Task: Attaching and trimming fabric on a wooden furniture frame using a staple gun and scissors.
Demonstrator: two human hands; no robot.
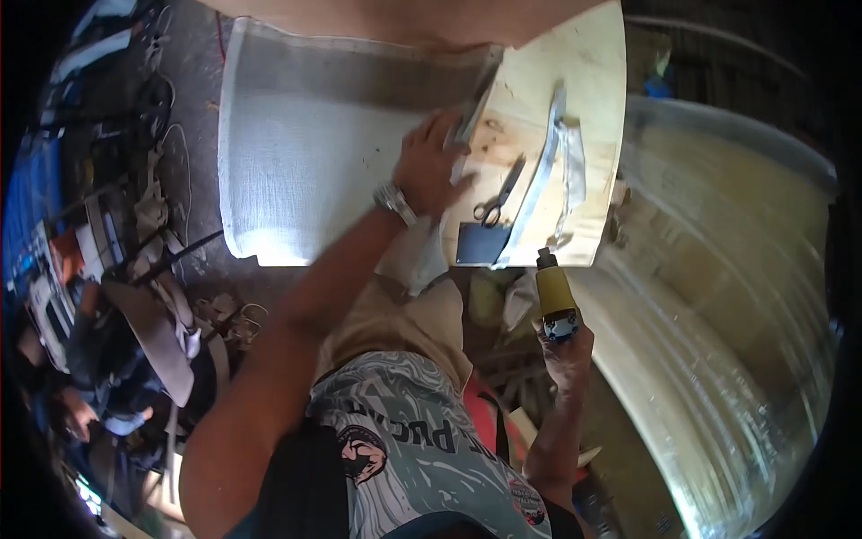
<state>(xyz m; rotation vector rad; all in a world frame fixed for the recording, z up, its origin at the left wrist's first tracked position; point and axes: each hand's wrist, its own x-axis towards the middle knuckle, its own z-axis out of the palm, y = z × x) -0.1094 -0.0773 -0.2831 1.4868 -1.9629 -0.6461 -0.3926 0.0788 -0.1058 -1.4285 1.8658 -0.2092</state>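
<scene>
A panel covered in pale grey woven fabric [305, 153] lies in front of me, beside bare plywood [530, 117]. My left hand [431, 166] rests on the fabric near its right edge, fingers stretched and thumb apart. In my right hand [568, 355] is a yellow power tool [556, 292] with a dark nose and a screwed end cap. Its nose points away from me, just off the plywood's near edge. Dark-handled scissors [496, 202] lie on the wood above a black flat square [482, 242]. A long grey strip [539, 171] and a shorter whitish strip [573, 166] lie to their right.
A large bulky object wrapped in clear plastic [709, 296] fills the right side. Low on the left is another person's hand [79, 413], among dark clothing and clutter. Scraps and cords [233, 314] litter the floor. A blurred tan shape [386, 18] covers part of the top edge.
</scene>
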